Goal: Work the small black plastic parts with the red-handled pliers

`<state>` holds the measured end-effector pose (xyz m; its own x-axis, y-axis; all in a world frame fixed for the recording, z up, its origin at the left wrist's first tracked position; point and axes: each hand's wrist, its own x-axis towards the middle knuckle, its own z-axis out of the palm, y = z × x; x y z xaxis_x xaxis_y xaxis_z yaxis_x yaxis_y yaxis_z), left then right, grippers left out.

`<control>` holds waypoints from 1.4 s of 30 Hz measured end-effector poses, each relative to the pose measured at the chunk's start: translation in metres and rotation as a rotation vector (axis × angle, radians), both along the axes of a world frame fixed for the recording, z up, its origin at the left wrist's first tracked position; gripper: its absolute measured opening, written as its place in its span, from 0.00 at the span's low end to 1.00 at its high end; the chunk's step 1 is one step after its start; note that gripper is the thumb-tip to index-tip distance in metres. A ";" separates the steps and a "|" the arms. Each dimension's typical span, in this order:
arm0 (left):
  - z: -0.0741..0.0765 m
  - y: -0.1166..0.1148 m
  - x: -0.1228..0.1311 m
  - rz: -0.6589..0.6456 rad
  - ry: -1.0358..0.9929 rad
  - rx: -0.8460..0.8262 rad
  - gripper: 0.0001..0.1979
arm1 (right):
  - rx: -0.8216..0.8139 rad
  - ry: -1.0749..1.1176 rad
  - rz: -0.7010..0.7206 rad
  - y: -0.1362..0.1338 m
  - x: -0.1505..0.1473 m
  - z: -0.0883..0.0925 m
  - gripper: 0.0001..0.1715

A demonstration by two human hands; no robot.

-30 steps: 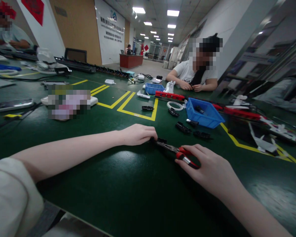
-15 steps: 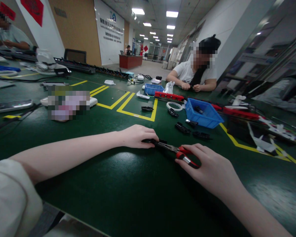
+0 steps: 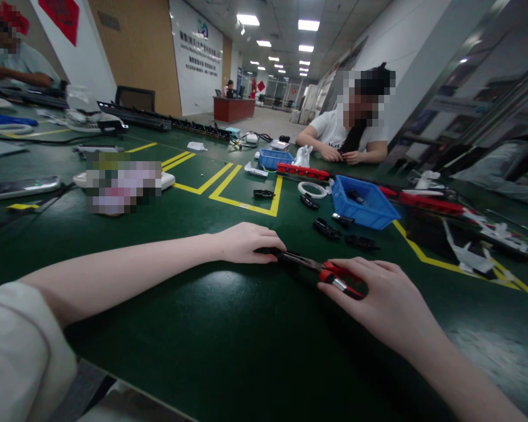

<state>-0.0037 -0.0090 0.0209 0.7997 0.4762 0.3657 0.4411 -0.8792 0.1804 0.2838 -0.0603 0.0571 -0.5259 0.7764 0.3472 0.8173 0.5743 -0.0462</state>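
Observation:
My left hand (image 3: pixel 246 242) rests on the green table (image 3: pixel 229 328), fingers curled over a small black part (image 3: pixel 268 252) that shows only at its edge. Red-handled pliers (image 3: pixel 323 272) lie low over the table, their dark jaws meeting that black part at my left fingertips. Around the red handles my right hand (image 3: pixel 385 302) is closed. Both forearms reach in from the near edge.
A blue bin (image 3: pixel 365 205) stands beyond the pliers, with loose black parts (image 3: pixel 328 228) beside it. A second blue bin (image 3: pixel 273 158), a white ring (image 3: pixel 312 189) and red strips (image 3: pixel 303 170) lie farther back. A seated person (image 3: pixel 349 138) works across the table. Yellow floor-tape lines (image 3: pixel 242 203) mark the surface.
My right hand and the pliers have shifted slightly right. The left fingers have slid a little forward over the black part.

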 end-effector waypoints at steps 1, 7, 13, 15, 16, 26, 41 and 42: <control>0.000 0.000 0.000 0.004 0.002 0.000 0.13 | -0.007 0.000 0.002 -0.001 -0.001 0.000 0.24; -0.001 0.000 0.000 0.004 -0.001 0.013 0.13 | 0.013 -0.023 -0.017 -0.005 -0.004 0.000 0.23; 0.000 0.000 0.000 0.003 -0.007 0.013 0.13 | 0.046 -0.037 -0.021 -0.006 -0.004 0.000 0.23; 0.000 0.000 0.000 0.001 -0.003 0.014 0.13 | 0.021 -0.041 -0.025 -0.007 -0.004 0.000 0.22; 0.001 0.000 0.000 -0.001 -0.002 0.014 0.13 | 0.015 -0.042 -0.028 -0.007 -0.004 0.000 0.22; 0.000 -0.001 0.001 -0.063 -0.042 -0.015 0.12 | 0.052 -0.042 -0.013 -0.005 -0.006 -0.003 0.21; 0.001 0.000 0.001 -0.050 -0.008 -0.068 0.15 | 0.044 -0.071 0.000 -0.007 -0.008 -0.001 0.20; 0.001 0.000 0.001 -0.048 0.000 -0.063 0.16 | 0.032 -0.064 -0.004 -0.007 -0.008 -0.001 0.20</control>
